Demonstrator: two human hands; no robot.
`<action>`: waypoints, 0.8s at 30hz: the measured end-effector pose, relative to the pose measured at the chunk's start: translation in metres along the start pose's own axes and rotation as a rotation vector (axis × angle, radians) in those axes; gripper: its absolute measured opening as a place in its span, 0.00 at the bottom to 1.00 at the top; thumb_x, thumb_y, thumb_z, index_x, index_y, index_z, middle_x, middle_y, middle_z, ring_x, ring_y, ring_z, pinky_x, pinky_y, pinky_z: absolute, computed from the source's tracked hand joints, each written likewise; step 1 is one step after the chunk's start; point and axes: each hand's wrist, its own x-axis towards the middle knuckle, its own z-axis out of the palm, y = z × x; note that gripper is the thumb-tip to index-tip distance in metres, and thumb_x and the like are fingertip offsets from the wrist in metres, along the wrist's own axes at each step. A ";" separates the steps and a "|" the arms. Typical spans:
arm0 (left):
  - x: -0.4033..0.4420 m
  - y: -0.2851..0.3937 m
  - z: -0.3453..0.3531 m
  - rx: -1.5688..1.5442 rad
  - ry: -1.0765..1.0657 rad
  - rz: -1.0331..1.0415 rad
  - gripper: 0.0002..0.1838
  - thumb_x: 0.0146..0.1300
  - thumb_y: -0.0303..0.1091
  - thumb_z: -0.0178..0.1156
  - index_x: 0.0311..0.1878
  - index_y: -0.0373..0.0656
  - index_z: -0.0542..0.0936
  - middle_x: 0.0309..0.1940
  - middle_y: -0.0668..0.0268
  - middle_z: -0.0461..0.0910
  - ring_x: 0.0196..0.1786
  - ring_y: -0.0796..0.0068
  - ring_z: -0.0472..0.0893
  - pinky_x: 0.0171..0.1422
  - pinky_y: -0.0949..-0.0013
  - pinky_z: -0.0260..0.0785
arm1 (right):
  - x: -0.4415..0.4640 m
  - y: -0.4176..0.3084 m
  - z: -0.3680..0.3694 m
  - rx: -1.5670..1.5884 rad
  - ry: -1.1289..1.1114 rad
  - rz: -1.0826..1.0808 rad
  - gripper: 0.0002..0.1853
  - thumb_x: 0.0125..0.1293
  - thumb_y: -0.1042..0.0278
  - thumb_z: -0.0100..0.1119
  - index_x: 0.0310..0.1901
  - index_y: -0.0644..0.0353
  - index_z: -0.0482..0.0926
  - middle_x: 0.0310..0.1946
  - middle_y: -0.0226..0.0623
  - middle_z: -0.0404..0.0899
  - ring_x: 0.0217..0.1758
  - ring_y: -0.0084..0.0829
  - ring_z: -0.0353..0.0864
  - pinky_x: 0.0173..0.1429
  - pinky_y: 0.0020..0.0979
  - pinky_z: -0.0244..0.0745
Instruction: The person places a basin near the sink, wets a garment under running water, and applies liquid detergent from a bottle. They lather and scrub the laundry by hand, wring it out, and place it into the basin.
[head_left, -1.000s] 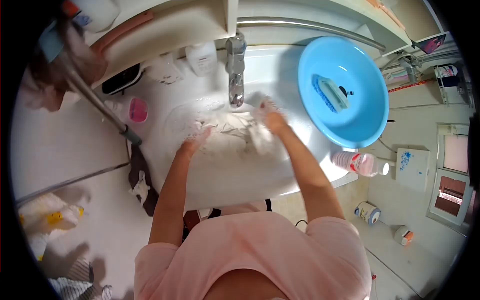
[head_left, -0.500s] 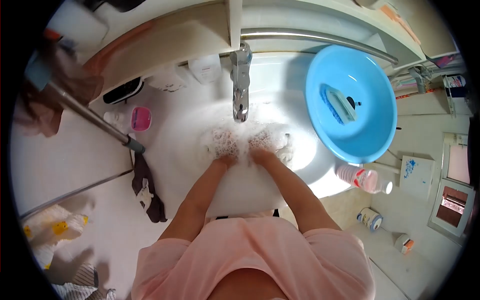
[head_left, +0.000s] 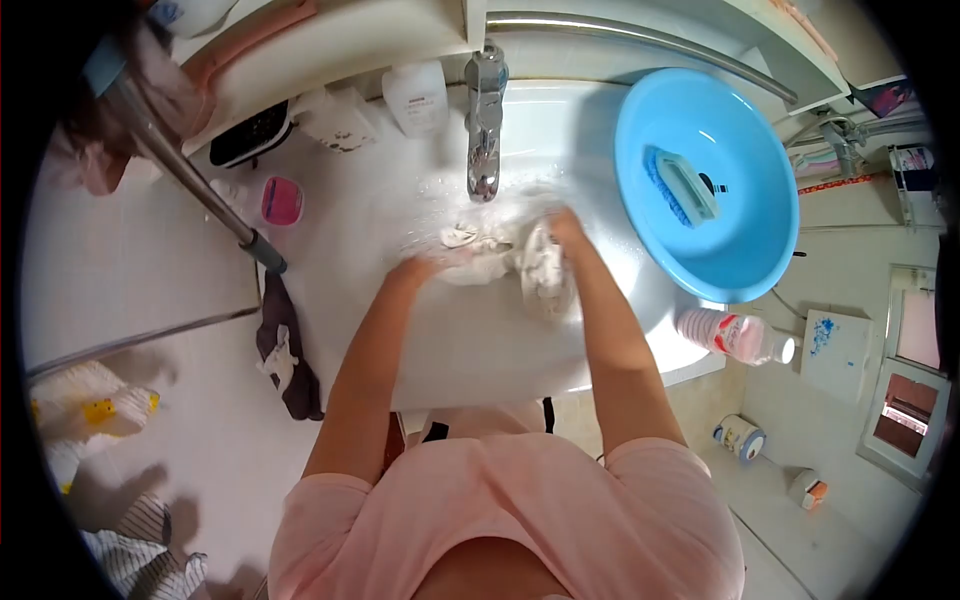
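Note:
A wet white cloth [head_left: 543,268] is bunched in the foamy water of the white sink [head_left: 480,350], below the chrome faucet [head_left: 484,150]. My right hand [head_left: 563,230] is closed on its right part, and a fold hangs down beside the wrist. On the left, my left hand [head_left: 428,266] grips the other part of the cloth, its fingers partly hidden by suds and blurred by motion. Whether this is one piece or two I cannot tell.
A blue basin [head_left: 745,255] holding a scrub brush [head_left: 685,188] stands on the right. Near it lies a clear plastic bottle [head_left: 735,336]. At left are a pink container [head_left: 282,201], a white bottle [head_left: 415,98], a metal rail [head_left: 185,170] and a dark cloth [head_left: 282,340].
Both hands have come up out of the foam and moved apart, the right one farther up and right. The white cloth now shows above the water. The view has shifted slightly.

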 end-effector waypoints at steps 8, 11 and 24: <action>-0.044 -0.015 0.034 0.432 0.350 0.106 0.40 0.52 0.38 0.61 0.68 0.43 0.57 0.69 0.54 0.53 0.70 0.57 0.53 0.73 0.62 0.45 | -0.132 -0.046 -0.047 -0.991 0.445 -0.341 0.27 0.68 0.54 0.40 0.61 0.65 0.65 0.61 0.52 0.65 0.67 0.47 0.61 0.70 0.42 0.54; -0.023 -0.009 0.051 0.565 0.368 0.074 0.39 0.52 0.36 0.61 0.68 0.43 0.57 0.68 0.55 0.54 0.70 0.58 0.54 0.72 0.63 0.46 | -0.143 -0.087 -0.008 -0.861 0.066 -0.523 0.43 0.62 0.37 0.45 0.70 0.59 0.49 0.70 0.51 0.46 0.74 0.47 0.43 0.75 0.41 0.34; -0.098 -0.045 -0.058 0.193 0.493 0.312 0.40 0.46 0.26 0.64 0.66 0.49 0.61 0.67 0.58 0.57 0.69 0.59 0.57 0.72 0.64 0.50 | -0.076 -0.006 -0.034 -0.233 -0.198 -0.403 0.21 0.64 0.60 0.52 0.58 0.54 0.71 0.51 0.45 0.76 0.55 0.33 0.73 0.61 0.32 0.65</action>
